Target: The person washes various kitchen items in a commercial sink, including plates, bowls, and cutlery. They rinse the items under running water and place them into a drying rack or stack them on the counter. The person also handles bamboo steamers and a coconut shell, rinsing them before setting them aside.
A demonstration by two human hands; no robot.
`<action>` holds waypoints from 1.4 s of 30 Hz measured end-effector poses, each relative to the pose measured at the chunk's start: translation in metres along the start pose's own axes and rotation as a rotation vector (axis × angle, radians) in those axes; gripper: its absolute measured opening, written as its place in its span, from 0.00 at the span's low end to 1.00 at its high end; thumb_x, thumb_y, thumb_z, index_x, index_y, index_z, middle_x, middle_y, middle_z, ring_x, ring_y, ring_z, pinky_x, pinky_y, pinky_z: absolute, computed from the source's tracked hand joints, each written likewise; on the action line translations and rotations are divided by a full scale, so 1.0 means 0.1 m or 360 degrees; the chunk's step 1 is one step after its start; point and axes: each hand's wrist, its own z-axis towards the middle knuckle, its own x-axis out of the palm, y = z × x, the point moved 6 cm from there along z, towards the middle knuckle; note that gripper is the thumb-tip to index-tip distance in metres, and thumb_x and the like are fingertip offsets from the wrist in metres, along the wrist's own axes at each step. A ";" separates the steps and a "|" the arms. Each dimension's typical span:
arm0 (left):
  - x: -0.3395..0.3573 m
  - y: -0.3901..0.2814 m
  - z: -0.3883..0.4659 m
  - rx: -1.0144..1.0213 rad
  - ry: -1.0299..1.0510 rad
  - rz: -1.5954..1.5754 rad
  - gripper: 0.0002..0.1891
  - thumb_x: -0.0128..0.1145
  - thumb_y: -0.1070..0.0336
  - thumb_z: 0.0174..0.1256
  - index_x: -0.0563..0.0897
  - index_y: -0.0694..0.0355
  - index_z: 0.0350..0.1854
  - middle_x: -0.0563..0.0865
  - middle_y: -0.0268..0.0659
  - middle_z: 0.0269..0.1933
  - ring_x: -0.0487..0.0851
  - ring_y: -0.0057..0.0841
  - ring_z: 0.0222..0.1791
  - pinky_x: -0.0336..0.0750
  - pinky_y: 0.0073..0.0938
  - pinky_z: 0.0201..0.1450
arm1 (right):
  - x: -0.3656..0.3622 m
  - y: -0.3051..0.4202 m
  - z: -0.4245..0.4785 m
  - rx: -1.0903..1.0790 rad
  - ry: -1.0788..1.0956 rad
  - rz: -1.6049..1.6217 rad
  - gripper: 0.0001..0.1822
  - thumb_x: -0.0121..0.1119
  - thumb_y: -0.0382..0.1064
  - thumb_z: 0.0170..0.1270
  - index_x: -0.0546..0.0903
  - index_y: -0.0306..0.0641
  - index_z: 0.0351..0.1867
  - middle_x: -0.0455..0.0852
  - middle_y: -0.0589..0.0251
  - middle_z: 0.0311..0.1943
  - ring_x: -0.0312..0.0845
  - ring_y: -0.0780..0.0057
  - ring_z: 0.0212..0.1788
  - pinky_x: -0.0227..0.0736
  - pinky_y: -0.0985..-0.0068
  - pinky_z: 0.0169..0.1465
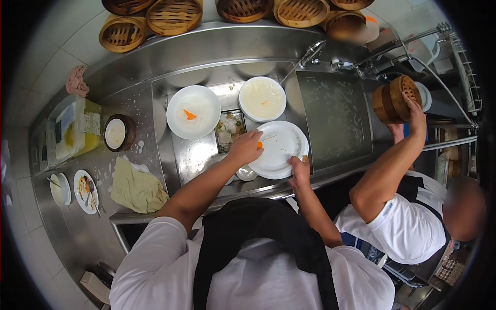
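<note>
A stack of white plates (277, 149) with food scraps on the top one sits at the front right of a steel sink basin (193, 155). My right hand (300, 170) grips its front right rim, with a small tan piece by the fingers. Over the left rim is my left hand (247, 148), fingers curled beside an orange scrap (259, 145); whether they pinch it is unclear. Behind lie a white bowl (193, 128) with an orange piece and another white plate stack (262, 99). A drain strainer (228, 130) full of food waste lies between them.
Water fills the right basin (335, 116). On the right, a co-worker's hand (414, 110) holds bamboo steamers (395, 100). On the left counter are a cloth (137, 186), a tub of yellow liquid (73, 126), a dark pot (130, 131) and a dirty plate (83, 184). More steamers (174, 17) line the back.
</note>
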 end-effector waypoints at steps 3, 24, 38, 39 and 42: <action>0.15 0.22 0.03 -0.0312 -0.0037 0.0027 0.21 0.54 0.64 0.58 0.75 0.60 0.55 0.78 0.45 0.53 0.79 0.42 0.52 0.74 0.41 0.54 | 0.02 -0.02 0.04 0.0044 0.0012 0.0019 0.22 0.53 0.27 0.46 0.74 0.33 0.48 0.80 0.58 0.35 0.78 0.66 0.35 0.77 0.69 0.38; 0.40 1.61 -0.17 -0.1579 -0.0169 0.0025 0.18 0.47 0.54 0.67 0.79 0.63 0.47 0.79 0.52 0.50 0.79 0.48 0.51 0.75 0.46 0.52 | 0.20 -0.07 0.18 0.0219 0.0166 -0.0197 0.23 0.53 0.29 0.49 0.72 0.37 0.52 0.79 0.57 0.40 0.78 0.65 0.36 0.73 0.65 0.32; 0.10 1.03 -0.53 -0.0927 -0.0048 -0.0340 0.11 0.54 0.60 0.62 0.81 0.61 0.40 0.84 0.47 0.42 0.82 0.49 0.41 0.76 0.44 0.44 | 0.74 -0.21 0.85 0.0395 -0.0040 0.0186 0.27 0.52 0.29 0.49 0.70 0.42 0.55 0.77 0.55 0.48 0.78 0.57 0.47 0.78 0.54 0.44; 0.09 1.09 -0.65 -0.0887 0.0052 -0.0389 0.12 0.54 0.59 0.62 0.81 0.62 0.40 0.84 0.47 0.42 0.82 0.48 0.41 0.76 0.43 0.44 | 0.84 -0.27 0.95 0.0457 -0.0102 0.0276 0.27 0.52 0.29 0.49 0.70 0.42 0.56 0.77 0.55 0.49 0.78 0.57 0.47 0.78 0.53 0.45; -0.04 1.10 -1.14 -0.0836 -0.0045 -0.0575 0.13 0.56 0.60 0.64 0.81 0.63 0.45 0.85 0.44 0.44 0.84 0.38 0.43 0.77 0.35 0.47 | 1.08 -0.41 1.28 0.0495 0.0055 0.0754 0.29 0.52 0.29 0.49 0.69 0.43 0.58 0.76 0.54 0.52 0.78 0.54 0.50 0.78 0.50 0.49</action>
